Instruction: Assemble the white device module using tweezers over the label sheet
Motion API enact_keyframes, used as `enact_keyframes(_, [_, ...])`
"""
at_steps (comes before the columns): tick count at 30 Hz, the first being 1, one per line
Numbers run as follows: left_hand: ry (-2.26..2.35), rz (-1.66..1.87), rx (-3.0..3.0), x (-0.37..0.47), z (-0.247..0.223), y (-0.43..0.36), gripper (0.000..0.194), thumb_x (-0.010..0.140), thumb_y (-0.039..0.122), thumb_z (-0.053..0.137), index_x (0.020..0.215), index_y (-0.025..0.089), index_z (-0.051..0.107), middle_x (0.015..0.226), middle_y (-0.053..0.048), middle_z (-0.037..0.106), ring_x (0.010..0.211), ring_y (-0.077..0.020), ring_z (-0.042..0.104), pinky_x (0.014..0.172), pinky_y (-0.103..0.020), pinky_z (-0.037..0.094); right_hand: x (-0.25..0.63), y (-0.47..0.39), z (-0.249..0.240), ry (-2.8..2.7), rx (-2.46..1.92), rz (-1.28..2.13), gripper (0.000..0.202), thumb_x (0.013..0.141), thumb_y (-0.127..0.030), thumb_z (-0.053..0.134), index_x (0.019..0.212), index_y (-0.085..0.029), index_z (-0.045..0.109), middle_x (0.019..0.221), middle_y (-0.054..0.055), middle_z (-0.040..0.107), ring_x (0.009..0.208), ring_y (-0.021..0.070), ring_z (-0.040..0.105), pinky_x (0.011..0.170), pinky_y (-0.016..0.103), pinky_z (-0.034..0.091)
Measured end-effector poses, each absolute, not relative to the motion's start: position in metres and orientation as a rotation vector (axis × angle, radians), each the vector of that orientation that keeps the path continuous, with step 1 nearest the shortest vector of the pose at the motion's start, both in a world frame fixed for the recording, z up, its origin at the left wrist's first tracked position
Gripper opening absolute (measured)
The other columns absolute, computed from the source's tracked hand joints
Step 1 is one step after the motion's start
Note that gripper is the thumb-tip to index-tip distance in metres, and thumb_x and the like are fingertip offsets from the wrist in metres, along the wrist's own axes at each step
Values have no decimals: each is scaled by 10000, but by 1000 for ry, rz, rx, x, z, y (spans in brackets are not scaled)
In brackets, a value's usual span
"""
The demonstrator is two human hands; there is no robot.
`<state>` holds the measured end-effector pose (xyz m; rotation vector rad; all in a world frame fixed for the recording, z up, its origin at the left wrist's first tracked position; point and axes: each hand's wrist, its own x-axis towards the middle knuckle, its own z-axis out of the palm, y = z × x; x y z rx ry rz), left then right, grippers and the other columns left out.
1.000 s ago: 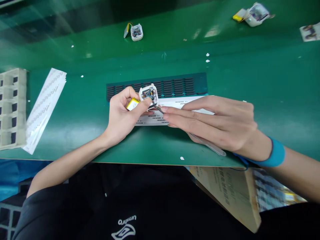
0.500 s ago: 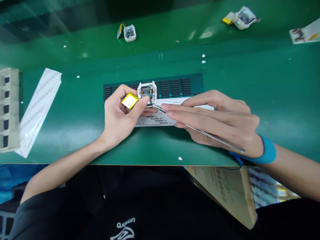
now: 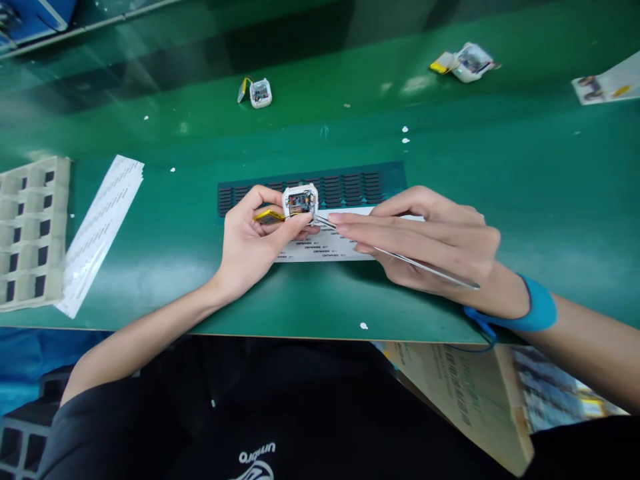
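Note:
My left hand [image 3: 253,247] grips an opened white watch-like case [image 3: 301,199] between thumb and fingers, with its circuit board showing. A yellow-wrapped battery [image 3: 269,217] hangs out at the case's left side, by the same fingers. My right hand [image 3: 430,240] pinches metal tweezers [image 3: 425,267], their tips at the lower right corner of the case. Whether the tips hold anything is too small to tell. Below the hands lies a white printed label sheet [image 3: 345,249], and behind them a dark sheet of black strips [image 3: 351,189].
Two more opened cases, a left one [image 3: 261,93] and a right one [image 3: 472,63], lie at the back with batteries attached. A pale compartment tray [image 3: 55,247] and white printed strips [image 3: 103,233] are at left. A blue wrist strap [image 3: 537,303] trails a cord near the table's front edge.
The camera view has shifted, so the table things appear lower. The case is tilted more upright, and the battery has turned from face-on to nearly edge-on. The tweezers stay at the case's corner.

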<state>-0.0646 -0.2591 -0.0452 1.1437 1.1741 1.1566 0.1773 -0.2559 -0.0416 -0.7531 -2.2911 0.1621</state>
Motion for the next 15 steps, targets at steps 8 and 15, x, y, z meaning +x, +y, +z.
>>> enact_keyframes(8, [1125,1120,1382,-70,-44,-255,328,814,320,877,922,228,582,734,29,763,602,-171,775,586,-261,648,182,-250,-38,-2253,-611,-61,565,999,-26,703,1508,-256,616,1224,40,832,865,212,751,734,354,652])
enact_keyframes(15, [2029,874,1825,-157,-42,-115,156,902,301,753,914,171,668,879,-75,746,859,-229,737,832,-355,629,177,-241,-45,-2166,-484,-162,465,1012,-38,673,1434,-232,652,1121,50,852,739,185,727,599,310,615])
